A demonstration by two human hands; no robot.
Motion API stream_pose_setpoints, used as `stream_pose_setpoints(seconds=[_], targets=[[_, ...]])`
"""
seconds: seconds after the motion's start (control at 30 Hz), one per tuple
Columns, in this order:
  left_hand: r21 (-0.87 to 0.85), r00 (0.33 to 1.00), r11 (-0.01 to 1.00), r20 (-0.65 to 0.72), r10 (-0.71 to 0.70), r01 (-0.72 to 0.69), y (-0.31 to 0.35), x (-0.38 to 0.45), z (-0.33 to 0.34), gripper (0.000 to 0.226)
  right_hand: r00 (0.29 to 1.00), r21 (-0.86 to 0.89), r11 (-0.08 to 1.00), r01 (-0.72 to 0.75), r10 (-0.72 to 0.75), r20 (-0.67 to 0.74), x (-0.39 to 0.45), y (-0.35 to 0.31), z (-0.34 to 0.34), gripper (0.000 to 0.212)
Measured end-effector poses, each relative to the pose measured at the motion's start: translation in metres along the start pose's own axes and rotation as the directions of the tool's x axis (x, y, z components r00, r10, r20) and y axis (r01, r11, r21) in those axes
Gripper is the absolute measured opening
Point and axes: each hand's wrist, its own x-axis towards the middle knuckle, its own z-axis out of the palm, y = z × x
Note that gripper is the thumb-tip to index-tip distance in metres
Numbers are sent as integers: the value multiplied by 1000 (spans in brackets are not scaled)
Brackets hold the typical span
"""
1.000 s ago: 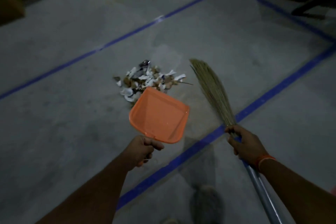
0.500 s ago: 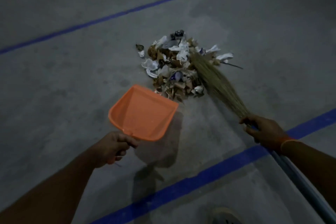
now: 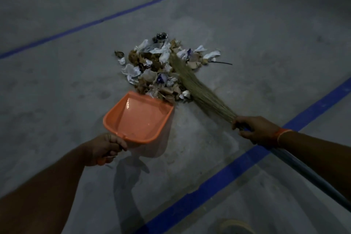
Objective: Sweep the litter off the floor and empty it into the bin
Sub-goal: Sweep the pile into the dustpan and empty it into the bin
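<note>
Two hands at work, each curled round a tool. Left hand point(image 3: 105, 148), fingers wrapped about the short handle of a shallow orange plastic dustpan point(image 3: 139, 118); pan tilted, open lip toward the heap and just touching its near edge, inside bare save perhaps a speck or two. Right hand point(image 3: 255, 130), orange band at the wrist, closed round the neck of a long grass-bristle broom point(image 3: 197, 89) where the straw meets a grey metal shaft point(image 3: 303, 169) running back under the forearm; bristles laid slantwise across the right half of the heap, tips well into it.

Beyond the tools: loose pile of torn white paper, brown leaves and dark scraps point(image 3: 163, 66), gathered in one spot on the grey concrete floor point(image 3: 57, 91), between two blue painted lines point(image 3: 218, 176). Few stray bits at the fringe: a dark scrap off to the left, a thin dark stick poking out on the right.

Judged from this: gathering done, or nearly so, since the litter sits heaped rather than scattered. Scooping barely begun; almost nothing yet in the pan. Left to do: draw the heap into the pan with the broom, likely in more than one pass given its bulk, collect the fringe bits, then carry and tip into the bin. No bin in view, so its whereabouts unknown.
</note>
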Motion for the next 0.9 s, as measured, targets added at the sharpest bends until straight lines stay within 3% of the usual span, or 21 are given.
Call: stream_pose_setpoints(seconds=[0.1, 0.27, 0.7, 0.9], targets=[[66, 1000, 998, 23, -2, 0, 8, -5, 1, 31, 1000, -19, 1000, 23, -23, 15, -8, -6, -1, 23], [170, 998, 985, 64, 1, -12, 11, -3, 4, 36, 1000, 23, 1000, 20, -20, 20, -23, -23, 13, 19], [-40, 996, 996, 40, 81, -79, -23, -7, 27, 35, 996, 57, 997, 44, -48, 80, -94, -51, 31, 20], [-28, 996, 997, 42, 75, -74, -29, -6, 28, 31, 999, 95, 995, 30, -33, 39, -113, -56, 35, 19]])
